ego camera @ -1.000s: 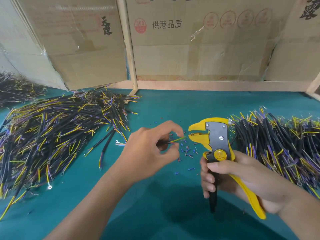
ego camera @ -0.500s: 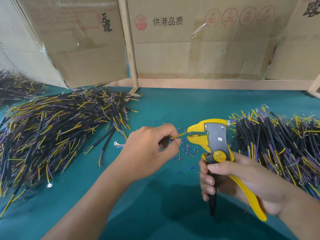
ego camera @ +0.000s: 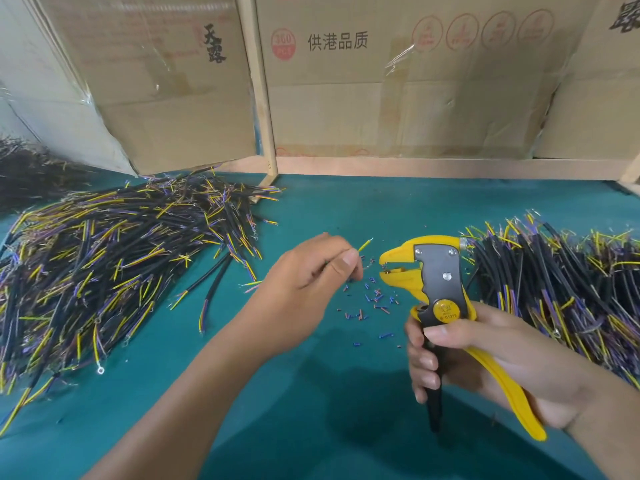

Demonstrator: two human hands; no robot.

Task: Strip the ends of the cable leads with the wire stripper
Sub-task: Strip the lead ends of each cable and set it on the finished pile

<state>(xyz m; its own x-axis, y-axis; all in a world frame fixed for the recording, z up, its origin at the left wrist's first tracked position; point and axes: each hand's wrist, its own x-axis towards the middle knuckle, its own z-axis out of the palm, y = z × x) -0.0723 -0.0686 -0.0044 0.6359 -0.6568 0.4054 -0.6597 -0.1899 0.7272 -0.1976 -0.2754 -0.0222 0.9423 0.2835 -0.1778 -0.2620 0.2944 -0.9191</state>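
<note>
At centre of the teal work surface (ego camera: 346, 209): one yellow lead (ego camera: 365, 244), bare tip pointing to 2 o'clock, pinched between thumb and forefinger of the left hand (ego camera: 308, 278); the rest of its cable is hidden under that hand. Lead tip is clear of the tool, just beside its nose at 9 o'clock.

Wire stripper (ego camera: 440, 296), yellow body with grey plate, held upright by the right hand (ego camera: 485, 362), whose fingers are curled round the black and yellow handles. Its jaws stand parted, facing 9 o'clock.

Insulation scraps (ego camera: 372, 303), blue and red, scattered on the surface below the jaws, between the two hands.

Left pile of cables (ego camera: 104, 258), black sheaths with yellow and purple leads, at 9 o'clock, well apart from the left hand; its nearest strands end short of the forearm.

Right pile of cables (ego camera: 561, 282) at 3 o'clock, touching or just behind the stripper head and right hand.

Open teal strip runs between the piles, from the hands towards 12 o'clock up to the wooden rail (ego camera: 415, 167).

Cardboard boxes (ego camera: 381, 98) stand behind the rail, closing the far edge.
</note>
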